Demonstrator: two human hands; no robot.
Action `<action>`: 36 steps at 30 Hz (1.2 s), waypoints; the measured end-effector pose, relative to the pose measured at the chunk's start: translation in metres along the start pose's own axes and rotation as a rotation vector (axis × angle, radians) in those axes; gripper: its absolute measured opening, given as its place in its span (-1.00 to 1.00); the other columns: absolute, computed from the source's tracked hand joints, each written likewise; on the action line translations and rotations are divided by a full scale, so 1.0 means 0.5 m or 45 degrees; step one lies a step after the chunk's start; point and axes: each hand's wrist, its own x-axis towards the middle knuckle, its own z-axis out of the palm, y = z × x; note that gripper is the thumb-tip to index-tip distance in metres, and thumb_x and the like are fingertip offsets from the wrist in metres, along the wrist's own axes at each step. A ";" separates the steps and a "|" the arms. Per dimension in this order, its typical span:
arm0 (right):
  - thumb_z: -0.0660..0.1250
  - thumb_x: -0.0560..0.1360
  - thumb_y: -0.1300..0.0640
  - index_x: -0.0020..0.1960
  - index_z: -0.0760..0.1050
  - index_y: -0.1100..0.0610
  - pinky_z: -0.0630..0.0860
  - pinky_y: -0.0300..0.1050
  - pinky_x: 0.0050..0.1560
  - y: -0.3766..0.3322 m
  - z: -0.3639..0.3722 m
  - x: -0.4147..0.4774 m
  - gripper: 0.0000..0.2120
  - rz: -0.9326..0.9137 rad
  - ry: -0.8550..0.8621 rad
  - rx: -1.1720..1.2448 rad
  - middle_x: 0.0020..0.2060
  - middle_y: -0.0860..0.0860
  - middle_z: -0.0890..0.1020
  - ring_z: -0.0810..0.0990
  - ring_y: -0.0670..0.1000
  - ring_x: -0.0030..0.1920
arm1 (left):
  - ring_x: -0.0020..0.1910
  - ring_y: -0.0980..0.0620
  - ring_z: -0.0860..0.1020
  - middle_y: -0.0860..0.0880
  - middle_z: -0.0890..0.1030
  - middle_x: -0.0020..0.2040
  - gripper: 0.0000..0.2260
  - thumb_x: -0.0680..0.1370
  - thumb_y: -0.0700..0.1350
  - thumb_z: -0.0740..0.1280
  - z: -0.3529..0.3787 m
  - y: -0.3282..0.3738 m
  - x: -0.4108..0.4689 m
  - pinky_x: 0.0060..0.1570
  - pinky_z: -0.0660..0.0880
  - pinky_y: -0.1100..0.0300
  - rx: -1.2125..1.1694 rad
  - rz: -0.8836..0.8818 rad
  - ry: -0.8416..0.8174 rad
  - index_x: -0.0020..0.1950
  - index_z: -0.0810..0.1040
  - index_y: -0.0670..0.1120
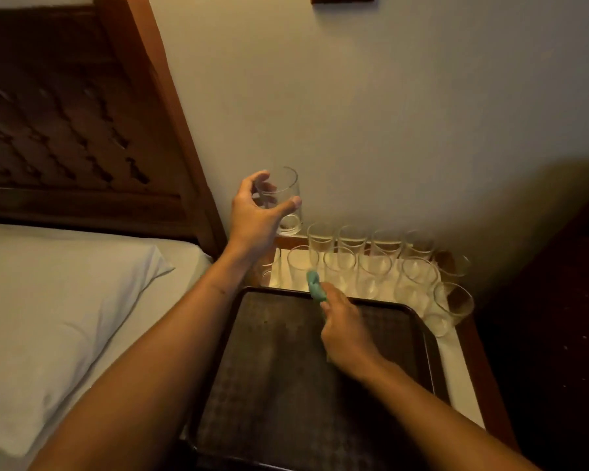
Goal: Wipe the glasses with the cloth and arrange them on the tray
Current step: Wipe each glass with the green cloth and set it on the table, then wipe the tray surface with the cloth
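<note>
Head view: much here is dim and soft, and the clear glasses crowded at the far end of the bench overlap so much that their number is hard to tell; the leftmost ones are partly hidden behind the left forearm. The left hand holds one smooth, straight-sided glass up against the wall, above the bench's far left corner, with its fingers and thumb curled round it. The right hand hovers over the far edge of the tray, gripping a bunched green cloth; its fingers are tucked out of sight behind the back of the hand, so only a crumpled end of cloth shows. The tray is dark, rectangular with rounded corners and a raised rim, its surface finely patterned, its near edge cut off. The bench top looks pale within a wooden border. To the left lie a white pillow and a carved wooden headboard.
</note>
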 end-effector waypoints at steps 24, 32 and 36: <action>-0.20 0.71 -0.13 0.70 -0.11 -0.09 -0.37 0.06 0.63 0.169 0.155 0.037 -0.44 -0.281 -0.275 -0.790 0.70 -0.05 -0.14 -0.28 0.04 0.68 | 0.11 -0.10 0.59 -0.09 0.57 0.17 -0.37 0.34 -0.18 0.67 0.064 -0.257 0.213 0.03 0.66 0.01 0.787 -0.278 -0.704 0.28 0.40 -0.04; -0.18 0.71 -0.16 0.71 -0.11 -0.10 -0.39 0.02 0.62 0.170 0.155 0.039 -0.42 -0.253 -0.292 -0.774 0.68 -0.08 -0.18 -0.27 0.02 0.69 | 0.29 -0.12 0.43 -0.18 0.33 0.51 -0.32 0.51 -0.27 0.35 0.020 -0.178 0.210 0.08 0.51 0.11 0.626 -0.380 -0.742 0.61 0.21 -0.12; -0.13 0.71 -0.14 0.71 -0.12 -0.10 -0.30 0.06 0.67 0.155 0.139 0.040 -0.42 -0.242 -0.330 -0.652 0.71 -0.07 -0.12 -0.27 -0.02 0.68 | 0.12 0.07 0.49 -0.06 0.46 0.29 -0.47 0.55 -0.26 0.30 -0.075 -0.138 0.149 -0.08 0.44 0.23 0.501 -0.217 -0.385 0.53 0.39 -0.01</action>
